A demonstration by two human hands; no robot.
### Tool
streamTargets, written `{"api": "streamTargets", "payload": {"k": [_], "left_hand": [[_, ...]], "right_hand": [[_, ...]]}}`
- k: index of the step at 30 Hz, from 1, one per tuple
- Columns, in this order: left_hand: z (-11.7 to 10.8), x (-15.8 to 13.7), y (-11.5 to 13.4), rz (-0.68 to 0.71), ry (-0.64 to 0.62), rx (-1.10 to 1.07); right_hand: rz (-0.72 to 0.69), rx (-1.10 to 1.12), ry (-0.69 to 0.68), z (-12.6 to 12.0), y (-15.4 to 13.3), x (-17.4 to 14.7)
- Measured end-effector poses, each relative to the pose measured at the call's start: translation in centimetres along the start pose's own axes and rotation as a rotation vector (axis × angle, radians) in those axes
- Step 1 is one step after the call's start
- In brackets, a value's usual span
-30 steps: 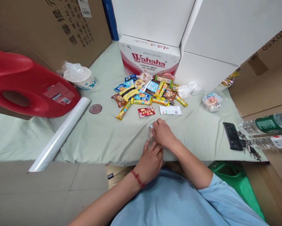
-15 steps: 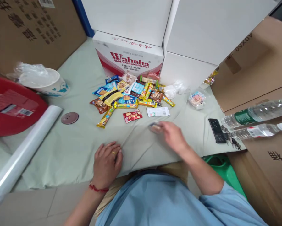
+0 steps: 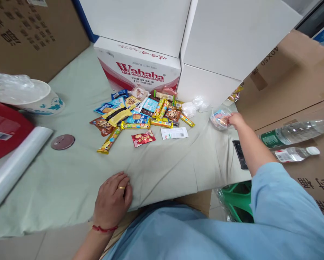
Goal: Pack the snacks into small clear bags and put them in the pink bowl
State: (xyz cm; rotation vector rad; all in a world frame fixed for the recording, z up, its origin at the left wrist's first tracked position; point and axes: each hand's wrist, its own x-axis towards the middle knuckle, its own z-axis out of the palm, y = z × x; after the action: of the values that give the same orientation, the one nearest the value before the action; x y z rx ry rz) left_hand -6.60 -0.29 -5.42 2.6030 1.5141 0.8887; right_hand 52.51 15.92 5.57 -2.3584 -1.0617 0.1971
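Note:
My right hand [image 3: 236,120] reaches out to the clear plastic tub [image 3: 216,125] at the table's right side. Its fingers are closed at the tub's rim; what they hold, if anything, is hidden. Pinkish wrapped pieces show inside the tub. My left hand [image 3: 115,196] lies palm down on the green tablecloth near the front edge, fingers stretched out and holding nothing. Beyond it spreads a pile of wrapped snacks, with a red packet [image 3: 143,138], a white packet [image 3: 174,133] and a yellow stick packet [image 3: 109,140] at its near side.
A Wahaha carton [image 3: 140,72] stands behind the snacks. At left are a brown round disc [image 3: 63,142], a paper tub [image 3: 42,99], a plastic roll [image 3: 18,168] and a red container [image 3: 7,133]. A black phone [image 3: 240,155] and bottles [image 3: 294,131] lie at right.
My right hand has moved right, from the table's middle with a small item in its fingers, to the clear tub. My left hand stays resting on the cloth. The view has shifted right.

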Motion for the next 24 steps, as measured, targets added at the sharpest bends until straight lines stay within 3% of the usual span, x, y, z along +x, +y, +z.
{"api": "streamTargets", "payload": {"k": [5,13,15,18,21,24], "left_hand": [[-0.1,0.2,0.1,0.042,0.035,0.029],[-0.3,0.2,0.6,0.017,0.059,0.014],[-0.3,0.1,0.7,0.003,0.063,0.008],[-0.3,0.0,0.7,-0.007,0.069,0.017],[-0.2,-0.1,0.7,-0.012,0.077,0.022],[-0.2,-0.1,0.7,-0.005,0.080,0.010]], "right_hand": [[-0.051,-0.404,-0.037,2.6,-0.6,-1.6],[-0.101,-0.825,-0.073,1.4,-1.9,-2.4],[-0.138,-0.815,0.021,0.9,-2.5,-2.5],[-0.269,-0.625,0.183,1.1,-4.4,-3.0],[-0.406,-0.464,0.113,3.1,-7.4,-3.8],[-0.690,-0.411,-0.042,6.3,-10.2,-5.0]]}}
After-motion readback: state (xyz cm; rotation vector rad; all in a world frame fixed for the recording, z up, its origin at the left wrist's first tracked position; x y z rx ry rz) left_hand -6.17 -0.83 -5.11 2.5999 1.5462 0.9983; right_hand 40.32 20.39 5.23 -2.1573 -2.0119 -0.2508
